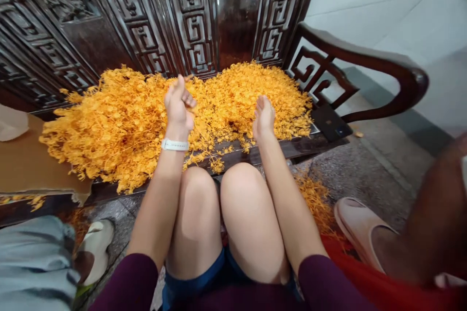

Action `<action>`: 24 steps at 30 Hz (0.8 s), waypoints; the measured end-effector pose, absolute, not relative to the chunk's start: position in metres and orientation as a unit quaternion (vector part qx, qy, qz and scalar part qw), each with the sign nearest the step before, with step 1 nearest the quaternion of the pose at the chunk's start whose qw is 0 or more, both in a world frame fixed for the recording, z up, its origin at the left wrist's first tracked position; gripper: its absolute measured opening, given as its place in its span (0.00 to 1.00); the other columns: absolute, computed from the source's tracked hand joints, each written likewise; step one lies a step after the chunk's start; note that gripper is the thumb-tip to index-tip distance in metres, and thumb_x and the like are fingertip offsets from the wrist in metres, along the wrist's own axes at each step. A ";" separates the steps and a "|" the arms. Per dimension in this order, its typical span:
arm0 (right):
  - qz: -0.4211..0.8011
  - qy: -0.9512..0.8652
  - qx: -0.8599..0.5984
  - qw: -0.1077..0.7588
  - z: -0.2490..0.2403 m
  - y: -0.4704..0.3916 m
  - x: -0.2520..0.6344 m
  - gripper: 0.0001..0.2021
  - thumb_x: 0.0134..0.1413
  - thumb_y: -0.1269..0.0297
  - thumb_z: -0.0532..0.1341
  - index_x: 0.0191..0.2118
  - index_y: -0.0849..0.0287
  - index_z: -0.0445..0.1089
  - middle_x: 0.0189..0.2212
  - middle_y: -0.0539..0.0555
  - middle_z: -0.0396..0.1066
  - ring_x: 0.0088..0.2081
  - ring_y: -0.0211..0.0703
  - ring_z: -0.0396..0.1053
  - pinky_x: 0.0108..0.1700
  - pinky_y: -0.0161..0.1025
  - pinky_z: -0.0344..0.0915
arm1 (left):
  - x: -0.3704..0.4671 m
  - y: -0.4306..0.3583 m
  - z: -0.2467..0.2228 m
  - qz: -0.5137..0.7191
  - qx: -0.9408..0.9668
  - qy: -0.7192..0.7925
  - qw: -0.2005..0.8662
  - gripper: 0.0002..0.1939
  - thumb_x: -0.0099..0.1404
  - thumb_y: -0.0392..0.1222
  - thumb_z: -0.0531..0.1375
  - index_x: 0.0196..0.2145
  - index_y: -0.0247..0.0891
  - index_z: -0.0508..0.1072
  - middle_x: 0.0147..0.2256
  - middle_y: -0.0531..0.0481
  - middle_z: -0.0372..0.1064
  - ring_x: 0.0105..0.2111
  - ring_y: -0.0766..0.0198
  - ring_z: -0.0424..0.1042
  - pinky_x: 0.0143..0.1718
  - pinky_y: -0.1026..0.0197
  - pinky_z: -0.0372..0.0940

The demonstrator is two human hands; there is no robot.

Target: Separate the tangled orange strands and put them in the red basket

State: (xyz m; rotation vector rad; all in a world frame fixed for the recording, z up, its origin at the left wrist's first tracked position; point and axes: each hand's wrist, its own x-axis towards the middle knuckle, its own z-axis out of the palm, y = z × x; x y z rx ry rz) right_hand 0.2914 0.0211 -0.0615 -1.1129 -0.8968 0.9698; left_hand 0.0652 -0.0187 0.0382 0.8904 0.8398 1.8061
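A big heap of orange-yellow dried flower sprigs (116, 126) spreads over the seat of a dark carved wooden bench (235, 34). My left hand (178, 107), with a white band (175, 145) at the wrist, is raised in front of the heap. Its index finger points up and the others are half curled, apart from the thumb; I see nothing clearly held. To the right, my right hand (264, 117) is held edge-on before the heap's right part (288, 107), fingers upward and slightly bent, with no visible object. Both hands are slightly blurred.
A black phone-like object (331, 120) lies at the bench's right end, by the curved armrest (386, 65). Brown cardboard (40, 160) is at the left. Loose orange stems (315, 199) lie on the floor. Other people's shoes (97, 252) and a pink slipper (359, 228) flank my knees.
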 end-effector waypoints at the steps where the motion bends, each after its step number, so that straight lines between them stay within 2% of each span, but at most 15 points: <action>1: 0.415 -0.398 -0.485 0.659 -0.055 0.016 0.292 0.19 0.62 0.45 0.56 0.45 0.55 0.72 0.52 0.58 0.74 0.53 0.45 0.72 0.50 0.40 0.69 | 0.071 -0.010 0.054 0.751 0.338 0.324 0.465 0.14 0.73 0.50 0.65 0.33 0.42 0.69 0.20 0.60 0.43 0.18 0.70 0.44 0.19 0.62 0.45; 2: 0.409 -0.417 -0.479 0.655 -0.049 0.009 0.293 0.15 0.61 0.48 0.60 0.39 0.56 0.72 0.43 0.56 0.76 0.45 0.41 0.74 0.45 0.37 0.69 | 0.077 -0.001 0.070 0.770 0.319 0.290 0.470 0.14 0.74 0.48 0.65 0.33 0.40 0.69 0.21 0.61 0.42 0.18 0.72 0.43 0.19 0.63 0.44; 3: 0.414 -0.451 -0.475 0.632 -0.044 0.001 0.294 0.14 0.61 0.51 0.62 0.33 0.57 0.71 0.34 0.53 0.76 0.36 0.38 0.72 0.38 0.34 0.68 | 0.084 0.007 0.085 0.766 0.319 0.266 0.490 0.16 0.73 0.52 0.65 0.33 0.40 0.70 0.22 0.60 0.42 0.18 0.72 0.44 0.19 0.63 0.44; 4: 0.440 -0.502 -0.466 0.580 -0.041 -0.008 0.295 0.15 0.60 0.51 0.64 0.30 0.57 0.69 0.28 0.51 0.73 0.29 0.36 0.70 0.32 0.32 0.66 | 0.091 0.015 0.099 0.766 0.319 0.250 0.500 0.17 0.73 0.56 0.64 0.34 0.40 0.71 0.22 0.60 0.43 0.17 0.73 0.46 0.19 0.64 0.47; 6: 0.535 -0.598 -0.433 0.410 -0.042 -0.028 0.292 0.19 0.61 0.48 0.65 0.27 0.59 0.69 0.22 0.51 0.72 0.23 0.35 0.67 0.25 0.31 0.62 | 0.104 0.026 0.120 0.759 0.317 0.220 0.525 0.20 0.72 0.61 0.62 0.35 0.41 0.73 0.23 0.58 0.45 0.18 0.73 0.51 0.21 0.66 0.51; 7: 0.597 -0.627 -0.401 0.300 -0.047 -0.037 0.289 0.20 0.60 0.46 0.66 0.30 0.60 0.71 0.23 0.52 0.74 0.23 0.37 0.70 0.25 0.32 0.64 | 0.110 0.029 0.125 0.755 0.317 0.209 0.534 0.20 0.72 0.63 0.62 0.36 0.42 0.74 0.23 0.58 0.46 0.18 0.73 0.53 0.22 0.66 0.54; 9: 0.701 -0.634 -0.308 0.108 -0.065 -0.052 0.276 0.21 0.59 0.45 0.68 0.38 0.63 0.76 0.30 0.57 0.80 0.31 0.40 0.78 0.32 0.33 0.72 | 0.118 0.033 0.125 0.748 0.314 0.203 0.549 0.19 0.71 0.63 0.62 0.38 0.44 0.75 0.23 0.57 0.50 0.20 0.70 0.58 0.23 0.65 0.59; 10: 0.738 -0.618 -0.268 0.043 -0.076 -0.056 0.268 0.22 0.58 0.45 0.69 0.41 0.63 0.76 0.34 0.57 0.81 0.35 0.41 0.80 0.36 0.33 0.74 | 0.120 0.035 0.120 0.745 0.309 0.207 0.554 0.18 0.72 0.63 0.62 0.40 0.46 0.75 0.23 0.56 0.51 0.21 0.69 0.60 0.24 0.65 0.61; 12: 0.781 -0.571 -0.252 -0.013 -0.099 -0.059 0.249 0.20 0.54 0.50 0.74 0.42 0.62 0.76 0.35 0.54 0.80 0.35 0.40 0.80 0.35 0.31 0.73 | 0.118 0.040 0.104 0.745 0.292 0.214 0.560 0.16 0.74 0.61 0.60 0.41 0.47 0.75 0.22 0.55 0.53 0.22 0.67 0.63 0.26 0.65 0.65; 15: 0.819 -0.507 -0.269 -0.010 -0.123 -0.057 0.229 0.21 0.55 0.58 0.73 0.51 0.59 0.73 0.35 0.50 0.78 0.34 0.38 0.79 0.37 0.32 0.75 | 0.108 0.048 0.076 0.757 0.285 0.200 0.553 0.15 0.75 0.59 0.59 0.42 0.47 0.75 0.24 0.54 0.59 0.26 0.66 0.68 0.30 0.65 0.68; 19: 0.834 -0.473 -0.274 0.077 -0.124 -0.054 0.220 0.31 0.59 0.65 0.66 0.67 0.54 0.62 0.47 0.53 0.78 0.39 0.39 0.79 0.47 0.41 0.78 | 0.099 0.053 0.054 0.763 0.315 0.190 0.533 0.18 0.72 0.62 0.61 0.43 0.47 0.77 0.28 0.51 0.70 0.33 0.64 0.75 0.34 0.64 0.71; 21: 0.834 -0.446 -0.289 0.148 -0.115 -0.052 0.220 0.32 0.59 0.67 0.64 0.69 0.51 0.60 0.51 0.54 0.77 0.38 0.39 0.78 0.48 0.44 0.78 | 0.100 0.052 0.052 0.758 0.320 0.195 0.534 0.19 0.73 0.62 0.60 0.43 0.45 0.77 0.30 0.50 0.72 0.36 0.63 0.77 0.35 0.63 0.72; 24: 0.824 -0.408 -0.302 0.253 -0.096 -0.047 0.221 0.27 0.60 0.67 0.62 0.64 0.50 0.64 0.50 0.54 0.78 0.38 0.42 0.77 0.47 0.45 0.76 | 0.106 0.048 0.056 0.747 0.314 0.201 0.550 0.19 0.75 0.61 0.57 0.43 0.43 0.76 0.33 0.48 0.75 0.39 0.61 0.79 0.37 0.62 0.73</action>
